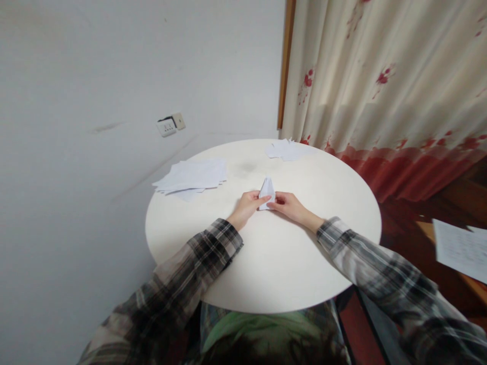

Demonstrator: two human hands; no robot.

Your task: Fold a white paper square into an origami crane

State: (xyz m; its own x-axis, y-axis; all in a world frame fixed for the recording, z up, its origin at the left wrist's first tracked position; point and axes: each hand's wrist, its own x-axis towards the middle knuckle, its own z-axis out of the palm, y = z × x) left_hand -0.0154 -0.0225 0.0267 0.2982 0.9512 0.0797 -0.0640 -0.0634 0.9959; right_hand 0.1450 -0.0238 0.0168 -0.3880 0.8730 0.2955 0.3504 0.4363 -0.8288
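A small folded white paper piece (267, 189) with a pointed top lies near the middle of the round white table (274, 263). My left hand (248, 205) pinches its lower left edge, fingers closed on the paper. From the other side my right hand (288, 204) grips its lower right edge, thumb and fingers pressed together on it. Both arms wear plaid sleeves.
A loose stack of white paper sheets (192, 177) lies at the table's left rear. Several folded paper pieces (284, 149) sit at the far edge. A curtain (384, 86) hangs at the right, a wall socket (170, 124) is on the left wall, and a printed sheet (460, 249) lies at the right.
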